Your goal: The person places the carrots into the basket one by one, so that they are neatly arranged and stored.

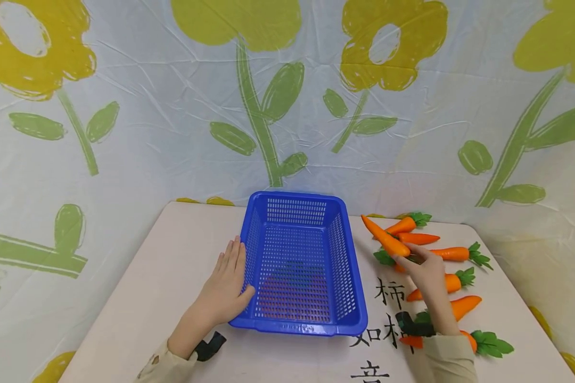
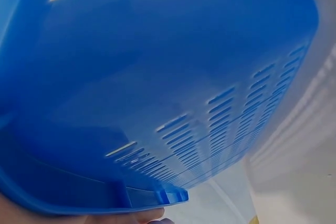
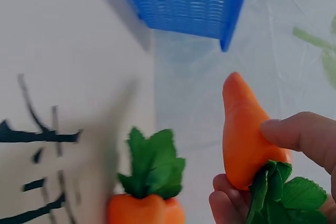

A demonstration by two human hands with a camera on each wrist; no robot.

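A blue plastic basket (image 1: 294, 325) with slotted walls stands mid-table. My left hand (image 1: 224, 290) rests along its left rim, fingers straight; in the left wrist view the basket's outer wall (image 2: 157, 66) takes up most of the picture. Right of the basket, my right hand (image 1: 426, 268) pinches an orange carrot (image 1: 385, 236) near its leafy end, raised above the table with its tip towards the back. The right wrist view shows the thumb on this carrot (image 3: 247, 129), its green leaves (image 3: 286, 195) below. Another carrot (image 3: 144, 211) lies on the table beneath it.
Several more carrots, such as one at the back (image 1: 402, 226) and one at the front right (image 1: 469, 340), lie along the right side of the table (image 1: 172, 266). Black characters (image 1: 390, 292) mark the tabletop. A flower-patterned cloth (image 1: 172, 106) hangs behind it.
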